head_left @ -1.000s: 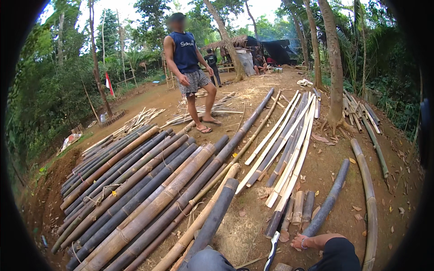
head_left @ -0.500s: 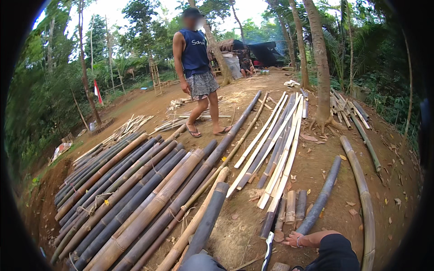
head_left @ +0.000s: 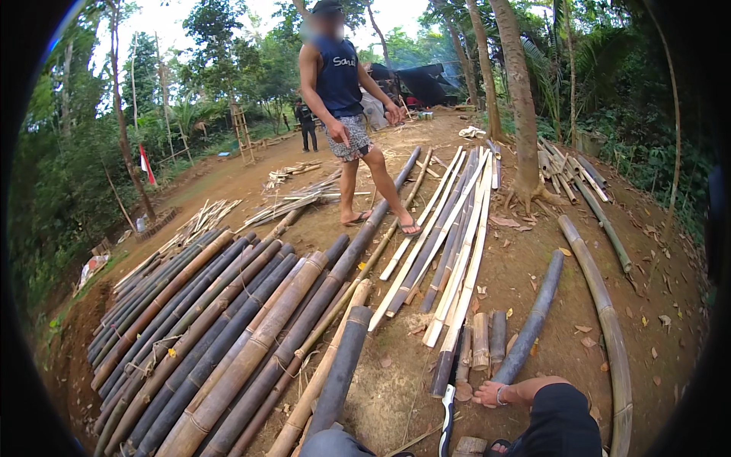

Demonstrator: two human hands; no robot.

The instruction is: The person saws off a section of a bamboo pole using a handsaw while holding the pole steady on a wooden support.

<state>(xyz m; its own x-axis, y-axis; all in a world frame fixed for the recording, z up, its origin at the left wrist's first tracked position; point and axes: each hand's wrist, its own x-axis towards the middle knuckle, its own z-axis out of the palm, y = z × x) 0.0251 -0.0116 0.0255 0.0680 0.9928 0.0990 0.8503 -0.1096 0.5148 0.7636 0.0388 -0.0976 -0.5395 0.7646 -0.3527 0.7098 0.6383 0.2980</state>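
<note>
My right hand [head_left: 488, 394] is low in the picture, its arm in a dark sleeve [head_left: 562, 417]. The fingers reach leftward, apart as far as they show, at the near end of a dark bamboo pole [head_left: 533, 324]. Whether they touch the pole I cannot tell. Just left of them lies a round cut bamboo end [head_left: 463, 391]. A tool with a black and white handle [head_left: 447, 419] lies beside it. Short bamboo pieces [head_left: 480, 343] are just beyond the hand. My left hand is out of view.
A large stack of bamboo poles [head_left: 228, 350] covers the left. Pale split strips [head_left: 464, 259] lie ahead. A long curved pole [head_left: 601, 312] lies at right, near a tree trunk [head_left: 521, 114]. A person [head_left: 339, 84] stands by the strips; another person [head_left: 306, 124] is farther back.
The person in the sleeveless top has stepped rightward and forward, one foot now by the strips, arms held out. My view has shifted slightly; my right hand stays by the pole's end.
</note>
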